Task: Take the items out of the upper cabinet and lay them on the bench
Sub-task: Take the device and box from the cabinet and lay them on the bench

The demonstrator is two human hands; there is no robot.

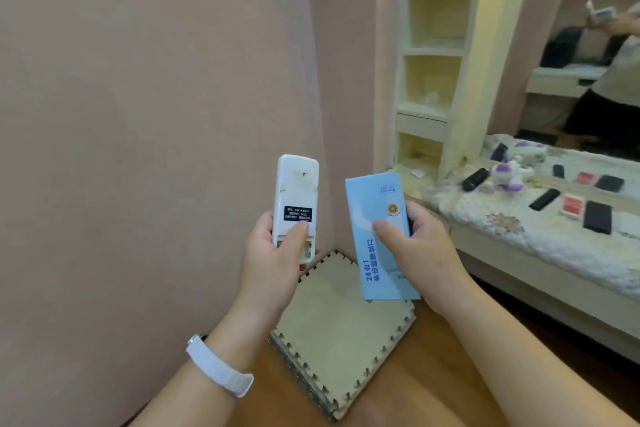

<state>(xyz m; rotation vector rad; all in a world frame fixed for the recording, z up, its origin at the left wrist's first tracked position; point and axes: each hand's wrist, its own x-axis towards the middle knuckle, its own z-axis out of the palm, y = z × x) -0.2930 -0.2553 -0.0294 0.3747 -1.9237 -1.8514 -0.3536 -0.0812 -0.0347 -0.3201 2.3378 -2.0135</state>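
The remote [297, 191] is white and is up in the air, held in the left hand [273, 253]. Its back faces us, with a black label in the middle. The fingers curl round its low end and the thumb presses on the back, just under the label. The right hand [426, 253] holds a light blue pack [374, 218] with blue writing and a small round badge. The thumb lies on the front of the pack and the fingers wrap round behind it. A dark bit shows behind the pack by the fingers, but it is too hidden to tell what it is. The two hands are near each other but do not touch. A white band [218, 369] is on the left wrist. Under the hands, a stack of tan foam mats [343, 333] lies on the wood floor [433, 374], in the corner by the pink wall [138, 114]. The bench [519, 246] is off to the right, with a lacy white cloth on it. On the cloth lie a few black things [544, 199], a red box [571, 206] and a white and purple soft toy [507, 173]. Pale yellow shelves [433, 45] stand at the far end of the bench, next to a mirror [588, 97]
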